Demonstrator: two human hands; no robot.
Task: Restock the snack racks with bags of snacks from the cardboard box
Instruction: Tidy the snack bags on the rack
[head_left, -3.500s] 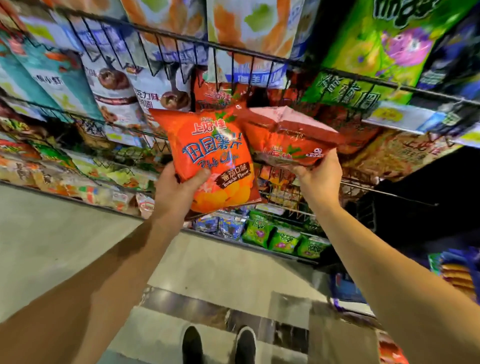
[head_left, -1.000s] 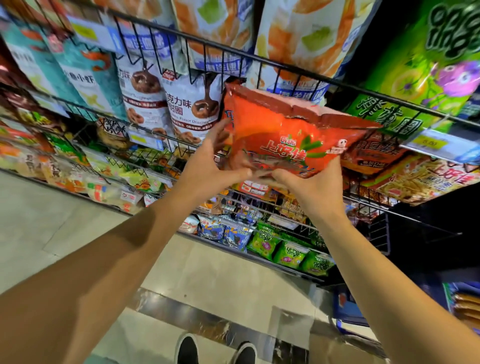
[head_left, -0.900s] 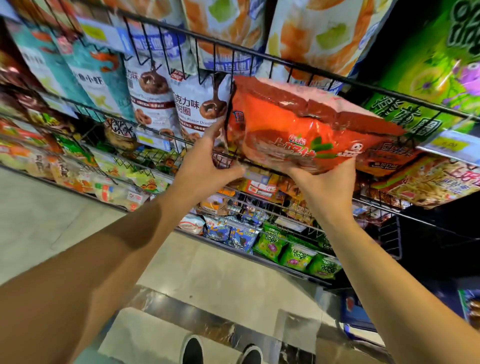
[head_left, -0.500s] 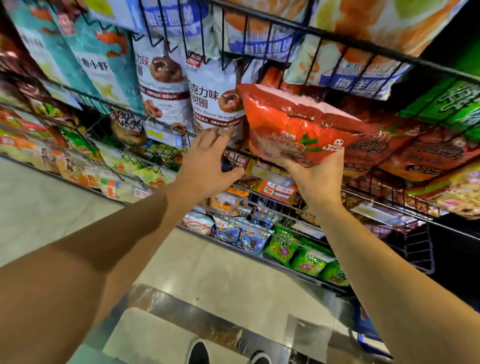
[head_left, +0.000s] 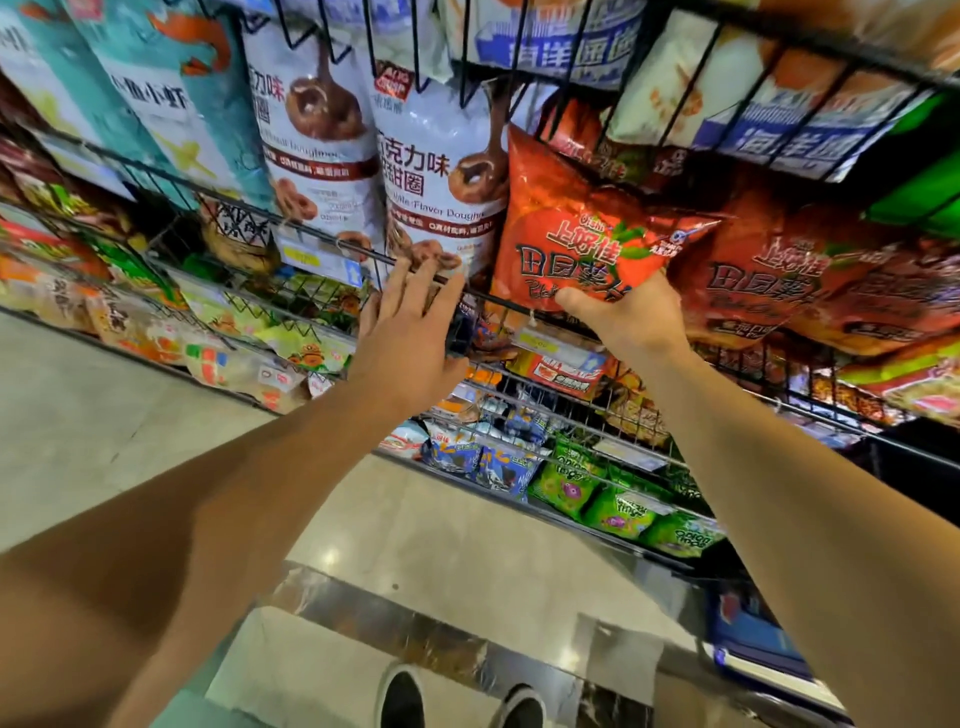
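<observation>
- The right hand (head_left: 631, 319) grips the bottom edge of an orange snack bag (head_left: 582, 228), thumb across its front.
- Above that grip, the bag stands upright in the wire rack (head_left: 322, 241), beside white doughnut bags (head_left: 441, 171).
- The left hand (head_left: 410, 332) holds nothing, fingers straight, fingertips at the rack's front wire just left of the bag.

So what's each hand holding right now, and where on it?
Right hand grips the orange snack bag by its bottom edge; left hand holds nothing.
</observation>
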